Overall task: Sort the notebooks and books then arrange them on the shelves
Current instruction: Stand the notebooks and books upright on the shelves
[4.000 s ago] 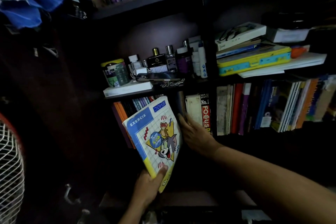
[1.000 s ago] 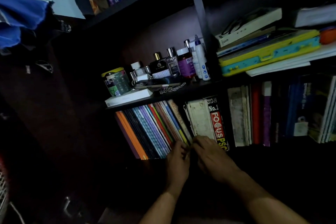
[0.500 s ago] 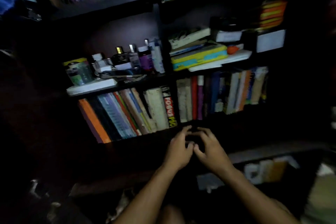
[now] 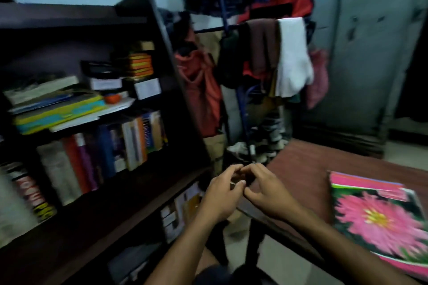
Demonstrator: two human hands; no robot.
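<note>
My left hand [image 4: 221, 196] and my right hand [image 4: 266, 192] hover side by side in mid-air, fingertips nearly touching, fingers loosely curled and holding nothing. They are between the dark bookshelf [image 4: 180, 90] on the left and a brown table [image 4: 308, 164] on the right. A stack of notebooks with a pink flower cover [image 4: 377, 217] lies on the table to the right of my right hand. Upright books [image 4: 104, 152] fill the shelf's middle row. The view is blurred.
A yellow and teal case [image 4: 60, 113] and flat books lie on the shelf above the row. More books [image 4: 183, 208] stand on the lowest shelf. A rack draped with clothes [image 4: 266, 58] stands behind the table, and a grey cupboard [image 4: 370, 48] at the right.
The Tom and Jerry exercise book held four seconds ago went into the left row of books. My view has swung right, away from the shelf toward the table; both hands came off the shelf together.
</note>
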